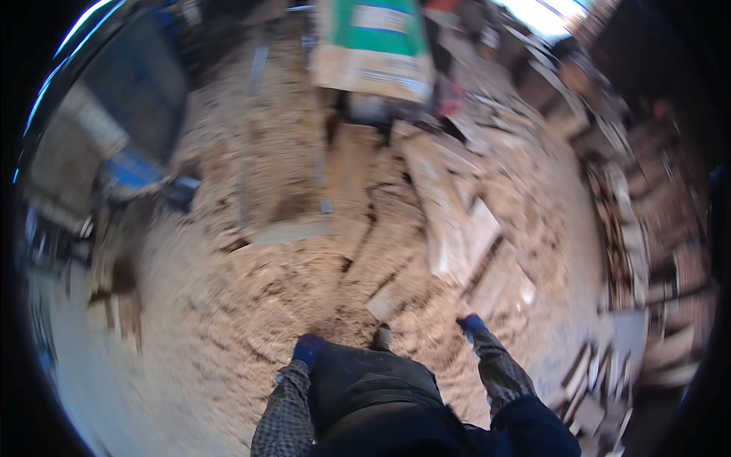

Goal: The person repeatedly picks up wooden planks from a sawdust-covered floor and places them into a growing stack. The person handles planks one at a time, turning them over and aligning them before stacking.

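Wooden boards (499, 282), loose, overlapping, lying on sawdust-strewn floor (259, 312). Right hand (470, 324), blue-gloved: near the boards; blurred, cannot tell whether clenched. Left hand (308, 350), blue-gloved: left of the boards; grip likewise unclear. Green-and-beige sack (373, 46): beyond the boards.

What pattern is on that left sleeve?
The left sleeve has small checks, dark and pale; the head view shows it.

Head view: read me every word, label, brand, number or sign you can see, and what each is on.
None can be read.
Package, green, white and tan: print-like marks on the white patch and lower tan part, too blurred to read.
Boards: no lettering that I can make out.
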The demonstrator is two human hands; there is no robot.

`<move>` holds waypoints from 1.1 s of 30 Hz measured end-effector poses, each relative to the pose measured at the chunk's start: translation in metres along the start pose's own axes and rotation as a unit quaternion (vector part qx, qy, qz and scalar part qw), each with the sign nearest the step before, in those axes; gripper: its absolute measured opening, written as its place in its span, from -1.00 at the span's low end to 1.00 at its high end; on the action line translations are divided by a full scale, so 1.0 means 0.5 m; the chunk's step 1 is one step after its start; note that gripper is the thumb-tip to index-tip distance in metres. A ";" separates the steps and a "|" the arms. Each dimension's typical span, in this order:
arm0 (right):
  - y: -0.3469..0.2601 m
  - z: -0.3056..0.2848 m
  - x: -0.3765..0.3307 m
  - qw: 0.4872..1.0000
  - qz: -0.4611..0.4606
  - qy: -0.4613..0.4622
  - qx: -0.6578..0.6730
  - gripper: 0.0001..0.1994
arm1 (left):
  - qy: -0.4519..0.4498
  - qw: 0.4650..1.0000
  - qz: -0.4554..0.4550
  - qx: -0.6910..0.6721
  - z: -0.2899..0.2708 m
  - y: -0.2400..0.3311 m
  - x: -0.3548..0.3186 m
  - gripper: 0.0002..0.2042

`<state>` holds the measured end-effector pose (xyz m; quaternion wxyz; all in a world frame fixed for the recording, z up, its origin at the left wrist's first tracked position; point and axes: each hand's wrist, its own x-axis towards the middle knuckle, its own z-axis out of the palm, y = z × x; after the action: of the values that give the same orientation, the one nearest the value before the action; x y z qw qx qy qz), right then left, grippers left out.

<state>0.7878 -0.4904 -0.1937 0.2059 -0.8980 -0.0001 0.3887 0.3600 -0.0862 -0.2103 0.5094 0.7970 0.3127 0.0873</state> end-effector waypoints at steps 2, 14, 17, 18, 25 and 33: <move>0.122 -0.018 -0.026 0.976 0.088 0.076 0.187 -0.67 | -0.034 0.957 -0.213 -0.193 0.045 0.125 0.073 -0.65; 0.162 0.116 -0.200 0.945 0.128 -0.211 0.216 -0.60 | -0.266 0.953 -0.146 -0.015 0.287 0.201 0.243 -0.61; 0.209 0.095 -0.148 0.963 0.134 -0.151 0.178 -0.61 | -0.337 0.908 -0.249 -0.015 0.344 0.192 0.281 -0.62; 0.255 0.106 -0.123 0.969 0.147 -0.130 0.148 -0.55 | -0.344 0.912 -0.226 -0.008 0.360 0.208 0.300 -0.65; 0.215 0.000 0.189 0.983 0.169 -0.053 0.048 -0.20 | -0.245 0.927 -0.210 -0.188 0.520 0.135 0.508 -0.70; 0.134 -0.127 0.682 0.997 -0.030 0.045 0.063 -0.15 | -0.117 0.981 -0.155 -0.019 0.911 0.250 0.819 -0.37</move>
<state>1.0591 -0.5206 -0.4176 0.2732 -0.8996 0.0067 0.3406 0.9428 -0.2264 -0.3875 0.5649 0.7338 0.3686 -0.0808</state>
